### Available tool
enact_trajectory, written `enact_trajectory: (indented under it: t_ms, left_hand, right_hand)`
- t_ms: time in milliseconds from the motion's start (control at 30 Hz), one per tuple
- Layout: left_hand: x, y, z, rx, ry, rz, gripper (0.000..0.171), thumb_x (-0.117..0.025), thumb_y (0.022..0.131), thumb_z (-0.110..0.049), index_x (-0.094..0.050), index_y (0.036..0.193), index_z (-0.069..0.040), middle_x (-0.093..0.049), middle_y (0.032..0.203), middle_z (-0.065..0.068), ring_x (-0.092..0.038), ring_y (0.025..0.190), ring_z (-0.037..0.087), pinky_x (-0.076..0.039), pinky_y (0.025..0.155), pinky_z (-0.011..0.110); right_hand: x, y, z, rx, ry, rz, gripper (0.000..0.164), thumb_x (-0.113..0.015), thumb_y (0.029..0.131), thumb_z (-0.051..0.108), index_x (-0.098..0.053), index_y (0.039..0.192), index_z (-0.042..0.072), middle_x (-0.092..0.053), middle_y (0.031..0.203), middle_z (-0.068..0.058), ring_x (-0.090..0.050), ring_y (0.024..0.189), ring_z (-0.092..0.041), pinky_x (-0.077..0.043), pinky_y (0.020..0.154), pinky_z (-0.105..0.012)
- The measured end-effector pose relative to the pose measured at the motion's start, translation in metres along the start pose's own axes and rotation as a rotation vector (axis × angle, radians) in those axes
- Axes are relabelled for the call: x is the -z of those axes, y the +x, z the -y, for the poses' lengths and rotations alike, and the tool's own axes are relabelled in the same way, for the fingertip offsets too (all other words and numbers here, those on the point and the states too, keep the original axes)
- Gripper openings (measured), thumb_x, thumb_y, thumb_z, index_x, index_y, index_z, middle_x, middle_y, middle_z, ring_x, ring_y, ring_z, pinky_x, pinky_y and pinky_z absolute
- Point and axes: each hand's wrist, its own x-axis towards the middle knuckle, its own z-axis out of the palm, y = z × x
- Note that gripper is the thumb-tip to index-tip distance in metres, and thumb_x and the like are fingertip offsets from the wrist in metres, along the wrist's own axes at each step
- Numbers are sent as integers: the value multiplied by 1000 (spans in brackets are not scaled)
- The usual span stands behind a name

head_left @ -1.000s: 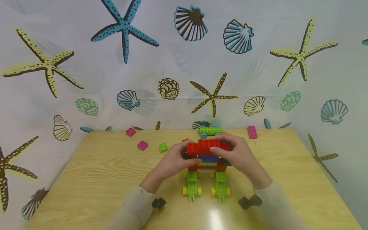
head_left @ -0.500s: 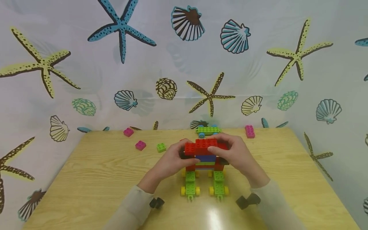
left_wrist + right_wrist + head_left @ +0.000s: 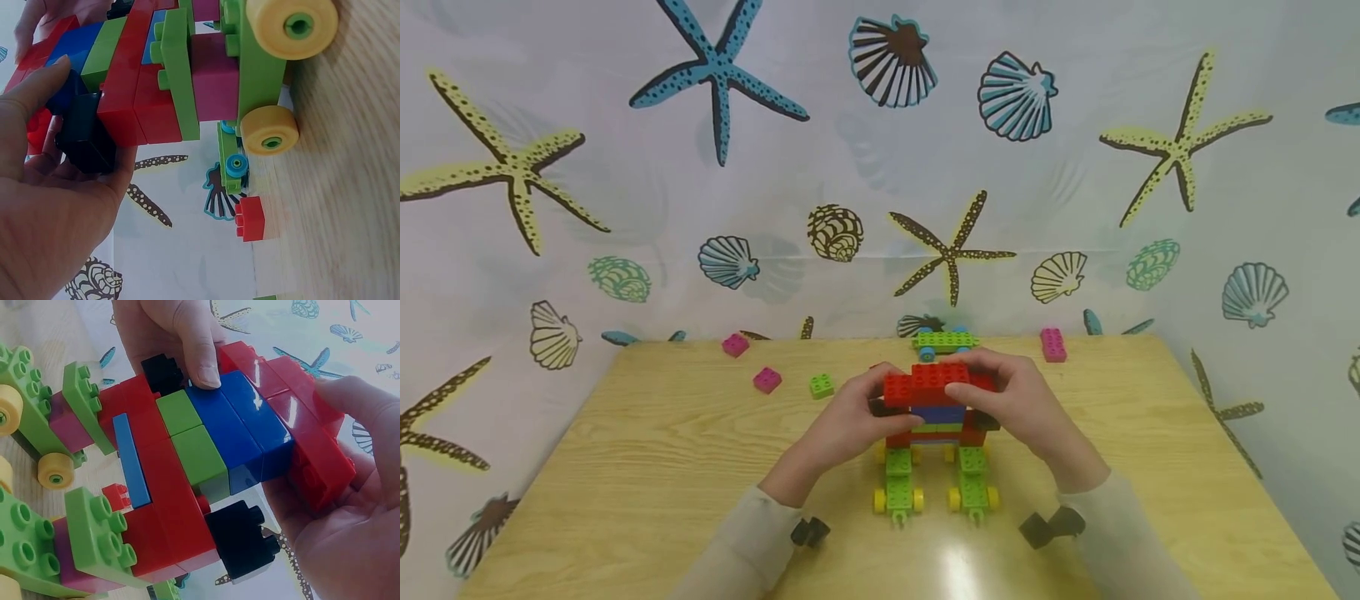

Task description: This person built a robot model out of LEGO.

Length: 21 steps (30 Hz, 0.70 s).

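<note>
A toy brick model (image 3: pixel 938 414) stands in front of me on two green wheeled bases (image 3: pixel 898 493) with yellow wheels. Its body stacks red, green and blue bricks, topped by a row of red bricks (image 3: pixel 938 382). My left hand (image 3: pixel 850 421) grips the left side, thumb on the blue bricks (image 3: pixel 240 415) and fingers around the back, close to a black brick (image 3: pixel 87 134). My right hand (image 3: pixel 1026 408) holds the red top row from the right, thumb at its front. In the right wrist view, a second black brick (image 3: pixel 240 537) sticks out below that hand.
Behind the model stands a green wheeled base (image 3: pixel 946 340) with blue wheels. A loose red brick (image 3: pixel 251 219) lies near it. Pink bricks (image 3: pixel 767 380) and a small green brick (image 3: pixel 822 385) lie at the back left, another pink brick (image 3: pixel 1053 344) at the back right. A patterned curtain (image 3: pixel 820 167) borders the table.
Both hands keep the same hold on the model, and the bricks stay in place. Only the head view has shifted slightly.
</note>
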Motion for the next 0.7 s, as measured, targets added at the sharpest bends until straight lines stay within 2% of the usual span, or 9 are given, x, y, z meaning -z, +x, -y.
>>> enact_trajectory:
  t_ms: [167, 333, 533, 700]
  left_hand:
    - [-1, 2, -2, -8, 0, 9, 37, -86, 100, -19, -66, 132, -16, -74, 137, 9, -74, 122, 30, -65, 110, 48]
    - [-1, 2, -2, -5, 1, 7, 37, -87, 100, -19, -66, 131, -15, -74, 135, 9, -74, 125, 35, -64, 111, 49]
    - [0, 0, -1, 9, -7, 15, 38, -87, 100, -21, -66, 132, -16, -74, 134, 8, -74, 120, 26, -64, 110, 46]
    - [1, 0, -1, 3, -11, 13, 39, -87, 100, -20, -66, 133, -16, -74, 134, 8, -75, 117, 25, -65, 108, 45]
  right_hand:
    - [1, -1, -1, -5, -16, -19, 44, -82, 104, 23, -73, 146, 10, -75, 144, -14, -72, 121, -30, -65, 99, -30]
    - [-1, -1, -2, -10, -34, -25, 40, -84, 103, 25, -75, 140, 12, -77, 138, -15, -72, 118, -29, -66, 97, -32]
    - [-4, 0, -7, -30, -22, -29, 40, -84, 103, 23, -75, 140, 10, -77, 137, -17, -74, 115, -28, -68, 97, -32]
    - [-3, 2, -7, -21, -29, -15, 41, -84, 103, 27, -75, 140, 12, -77, 137, -15, -74, 115, -27, -67, 97, -32]
